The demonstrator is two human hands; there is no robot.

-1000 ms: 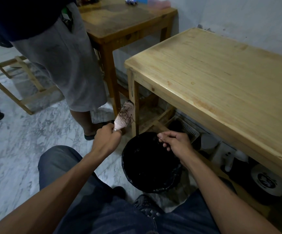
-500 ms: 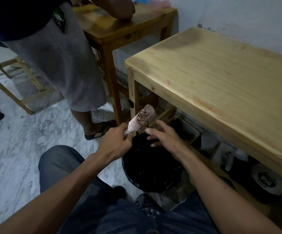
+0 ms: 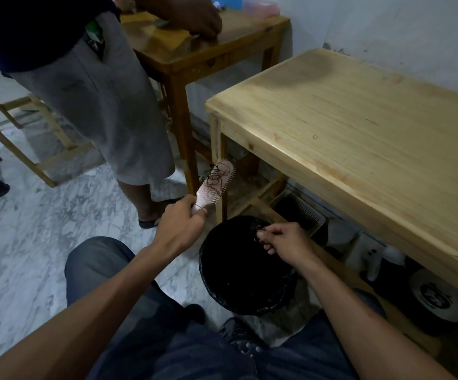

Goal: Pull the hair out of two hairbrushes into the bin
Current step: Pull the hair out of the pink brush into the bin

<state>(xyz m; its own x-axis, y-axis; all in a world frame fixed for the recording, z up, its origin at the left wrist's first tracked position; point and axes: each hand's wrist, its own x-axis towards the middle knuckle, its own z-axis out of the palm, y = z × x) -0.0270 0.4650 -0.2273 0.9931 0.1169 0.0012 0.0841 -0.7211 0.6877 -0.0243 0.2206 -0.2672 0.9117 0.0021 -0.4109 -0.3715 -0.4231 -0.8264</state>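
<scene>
No brand, label or legible writing on the brush or the bin; a white round object [image 3: 439, 298] under the table carries a dark printed mark, too small to read.

Count: one hairbrush [image 3: 214, 185] in view, pink, pale bristles; a second cannot be seen. One bin [image 3: 243, 266], black, lined with a black bag. Two wooden tables: a light one [image 3: 359, 138] to the right, a darker one [image 3: 195, 50] behind it.

Left hand [image 3: 180, 226]: fingers curled tight round the brush handle. The brush head rises up and right from the knuckles, bristles toward the camera, a dark tangle of hair [image 3: 217, 178] caught across its upper half. One loose strand loops near the handle, just by the fingers.

Right hand [image 3: 285, 242]: over the bin's open mouth, thumb and fingertips pinched together on what looks like a small wisp of dark hair; hard to make out against the black liner. The brush sits up and left of these fingers, well apart.

Around: a standing person [image 3: 96, 100] in grey shorts beyond the left hand, a hand on the darker table. The light table's leg [image 3: 220, 176] stands just behind the brush. A white mesh basket [image 3: 303, 212] lies beneath the light table, just beyond the right fingers. Marble floor [image 3: 30, 242]. Wearer's jeans at bottom.
</scene>
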